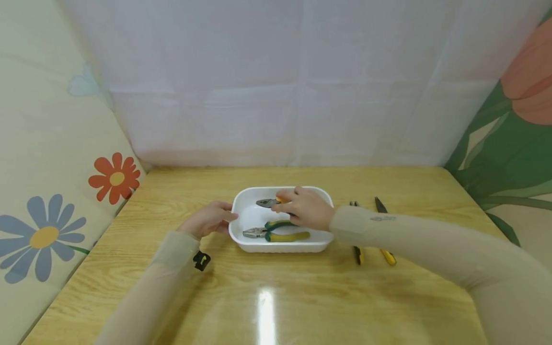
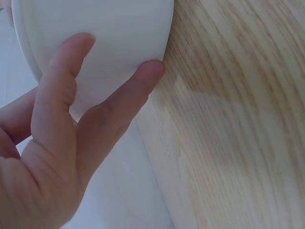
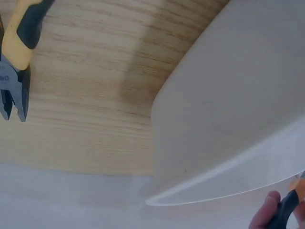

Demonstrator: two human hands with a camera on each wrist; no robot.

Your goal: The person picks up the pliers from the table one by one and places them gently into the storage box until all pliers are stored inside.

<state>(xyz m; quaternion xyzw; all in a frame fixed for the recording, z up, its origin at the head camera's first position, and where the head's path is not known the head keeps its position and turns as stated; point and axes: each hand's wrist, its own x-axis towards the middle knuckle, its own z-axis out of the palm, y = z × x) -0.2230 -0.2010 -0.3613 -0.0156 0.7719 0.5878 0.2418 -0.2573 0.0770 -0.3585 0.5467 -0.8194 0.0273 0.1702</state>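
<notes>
A white plastic tray (image 1: 280, 247) sits on the wooden table. My left hand (image 1: 210, 219) touches its left end; in the left wrist view the fairly straight fingers (image 2: 119, 102) lie against the tray's outer wall (image 2: 128, 28). Inside the tray, my right hand (image 1: 307, 211) holds combination pliers (image 1: 266, 203) by their orange and black handles, jaws pointing left. The hand hides most of those handles. Nearer the front wall lies a second pair of pliers (image 1: 288, 236) with green and yellow handles, partly under the right hand.
Right of the tray, two more pairs of pliers lie on the table: one pair (image 1: 358, 255) partly hidden by the right sleeve, and a long-nosed pair (image 1: 388, 257) beyond it. A white sheet (image 1: 297, 120) hangs behind the table (image 1: 194, 306).
</notes>
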